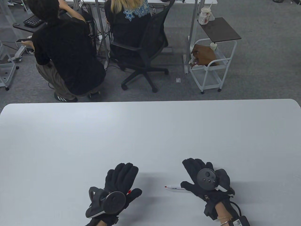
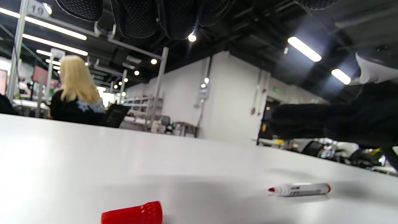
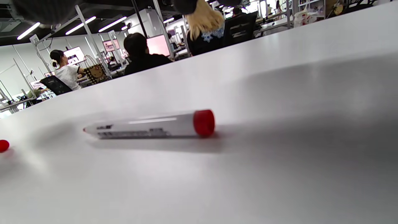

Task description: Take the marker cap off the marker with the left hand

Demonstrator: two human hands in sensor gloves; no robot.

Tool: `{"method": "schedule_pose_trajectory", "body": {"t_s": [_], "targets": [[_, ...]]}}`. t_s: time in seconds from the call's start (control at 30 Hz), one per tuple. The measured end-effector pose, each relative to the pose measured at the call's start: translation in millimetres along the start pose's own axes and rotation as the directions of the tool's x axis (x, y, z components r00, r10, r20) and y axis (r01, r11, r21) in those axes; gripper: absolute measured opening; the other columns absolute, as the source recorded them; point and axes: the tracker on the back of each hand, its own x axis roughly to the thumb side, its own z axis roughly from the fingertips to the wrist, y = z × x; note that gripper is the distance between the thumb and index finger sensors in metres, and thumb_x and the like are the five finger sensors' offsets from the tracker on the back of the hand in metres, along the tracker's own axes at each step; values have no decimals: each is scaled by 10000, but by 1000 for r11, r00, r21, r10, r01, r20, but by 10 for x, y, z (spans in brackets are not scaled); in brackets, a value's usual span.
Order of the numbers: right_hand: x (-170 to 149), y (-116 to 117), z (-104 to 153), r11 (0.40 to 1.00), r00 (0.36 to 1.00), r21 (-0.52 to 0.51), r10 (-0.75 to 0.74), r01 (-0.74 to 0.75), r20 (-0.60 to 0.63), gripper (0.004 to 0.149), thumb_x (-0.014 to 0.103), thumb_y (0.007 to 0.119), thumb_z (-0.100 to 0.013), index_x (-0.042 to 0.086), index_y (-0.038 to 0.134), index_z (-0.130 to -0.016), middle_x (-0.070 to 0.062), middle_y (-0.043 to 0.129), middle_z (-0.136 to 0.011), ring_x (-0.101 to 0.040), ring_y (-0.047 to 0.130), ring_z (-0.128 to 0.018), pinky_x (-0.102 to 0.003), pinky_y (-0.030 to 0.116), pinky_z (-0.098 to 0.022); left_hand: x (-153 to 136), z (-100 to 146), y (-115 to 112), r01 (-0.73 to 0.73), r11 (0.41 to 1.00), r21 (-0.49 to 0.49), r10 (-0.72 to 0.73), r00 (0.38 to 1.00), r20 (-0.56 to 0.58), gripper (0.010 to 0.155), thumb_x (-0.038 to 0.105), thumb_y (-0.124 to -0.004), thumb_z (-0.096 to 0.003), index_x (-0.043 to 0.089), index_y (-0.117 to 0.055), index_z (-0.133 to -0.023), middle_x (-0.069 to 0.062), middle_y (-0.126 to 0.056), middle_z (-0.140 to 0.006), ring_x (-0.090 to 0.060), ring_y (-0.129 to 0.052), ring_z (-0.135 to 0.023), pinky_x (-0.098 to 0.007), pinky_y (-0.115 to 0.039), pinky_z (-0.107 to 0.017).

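Note:
The white marker (image 1: 174,187) lies uncapped on the white table (image 1: 150,131), its red tip pointing left and its red back end under my right hand's thumb. It also shows in the right wrist view (image 3: 152,126) and the left wrist view (image 2: 300,189), lying free. The red cap (image 2: 133,213) lies on its side on the table below my left hand (image 1: 121,181); only a red sliver (image 1: 128,192) shows in the table view. My left hand is spread and holds nothing. My right hand (image 1: 200,174) is spread above the marker's rear and holds nothing.
The table's far edge (image 1: 150,101) is well beyond both hands. Behind it are two people at desks, an office chair (image 1: 143,54) and a white cart (image 1: 211,66), all off the table.

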Motion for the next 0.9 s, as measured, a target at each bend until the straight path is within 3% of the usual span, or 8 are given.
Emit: {"method": "schedule_pose_trajectory", "body": {"t_s": [0.9], "targets": [[29,61,-16,1000,1000,19,6,-6,9,837,661,649,-425,351,313,-1126,-66,406,-1203,-401,402,-1124,-655,289,-767,-54,-32,-71,57,995,-85,-60,997,-42,812,688,-462,-548,242,-302,-1207,-127,-397,-1275,-492,-466,-1162,-694,-422,-761]]}}
